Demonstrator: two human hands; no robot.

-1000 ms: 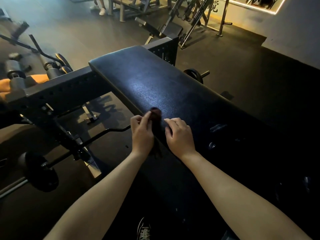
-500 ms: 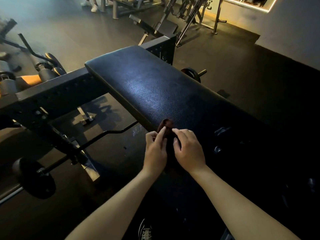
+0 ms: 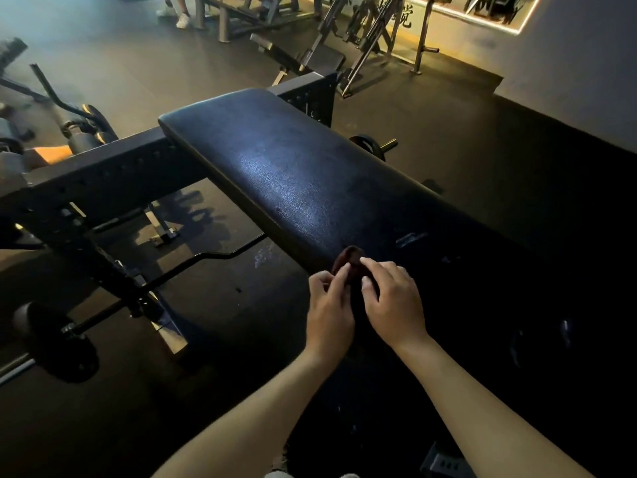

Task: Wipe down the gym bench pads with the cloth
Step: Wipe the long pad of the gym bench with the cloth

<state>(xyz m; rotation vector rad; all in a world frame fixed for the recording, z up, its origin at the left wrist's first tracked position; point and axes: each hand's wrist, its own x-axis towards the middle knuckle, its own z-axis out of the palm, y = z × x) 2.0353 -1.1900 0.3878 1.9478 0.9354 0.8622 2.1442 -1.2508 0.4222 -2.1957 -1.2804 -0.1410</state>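
L hand (image 3: 329,313) is pinching dark-red cloth (image 3: 351,258), fingers curled. Cloth is lying bunched on bench pad (image 3: 293,174), nr pad's left edge. R hand (image 3: 393,301) is gripping cloth's other side, fingers curled.

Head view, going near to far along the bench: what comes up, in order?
The left hand and right hand together → dark red cloth → bare bench pad → perforated upright → incline bench.
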